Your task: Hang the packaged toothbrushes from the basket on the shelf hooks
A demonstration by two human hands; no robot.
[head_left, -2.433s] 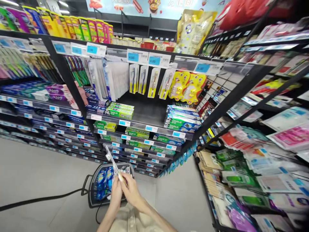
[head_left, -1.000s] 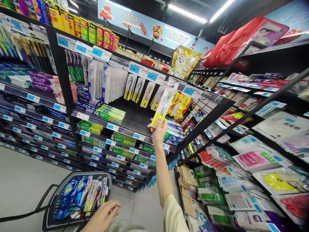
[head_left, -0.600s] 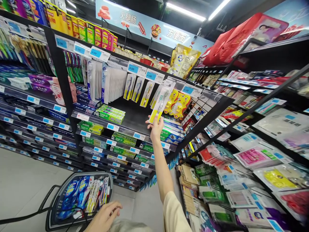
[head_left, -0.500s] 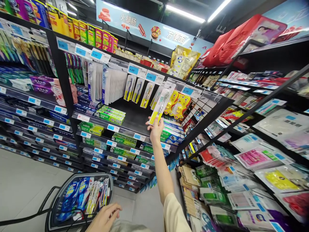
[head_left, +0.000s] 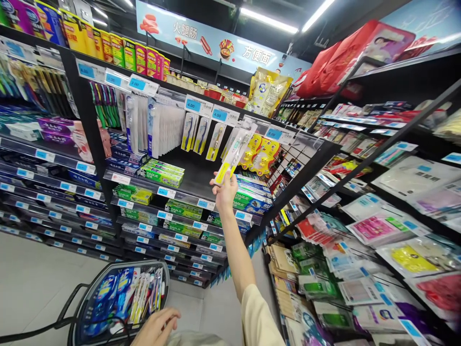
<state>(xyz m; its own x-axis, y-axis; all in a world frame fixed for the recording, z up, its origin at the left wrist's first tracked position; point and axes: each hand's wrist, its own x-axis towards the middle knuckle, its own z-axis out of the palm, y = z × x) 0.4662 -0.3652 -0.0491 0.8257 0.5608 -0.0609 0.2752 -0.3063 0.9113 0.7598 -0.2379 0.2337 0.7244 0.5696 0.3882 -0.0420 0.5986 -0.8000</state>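
Observation:
My right hand point(head_left: 224, 192) is raised to the shelf and pinches the bottom of a packaged toothbrush point(head_left: 234, 153) with a yellow card end. The pack tilts up and right, its top near the hanging row of toothbrush packs point(head_left: 201, 137). My left hand point(head_left: 156, 327) hangs low by the rim of a black shopping basket point(head_left: 81, 307); its fingers are loosely curled and hold nothing I can see. The basket holds several toothbrush packs point(head_left: 144, 298).
Green toothpaste boxes point(head_left: 160, 174) and blue ones point(head_left: 252, 192) lie on the shelf below the hooks. Yellow children's packs point(head_left: 257, 151) hang to the right. A second shelf rack point(head_left: 378, 230) with flat packets runs along the right. Grey floor point(head_left: 32, 288) lies at left.
Earlier both hands held a toothbrush pack over the basket. My right hand then rose to the hooks with a pack and has drifted slightly left; the left hand stays low.

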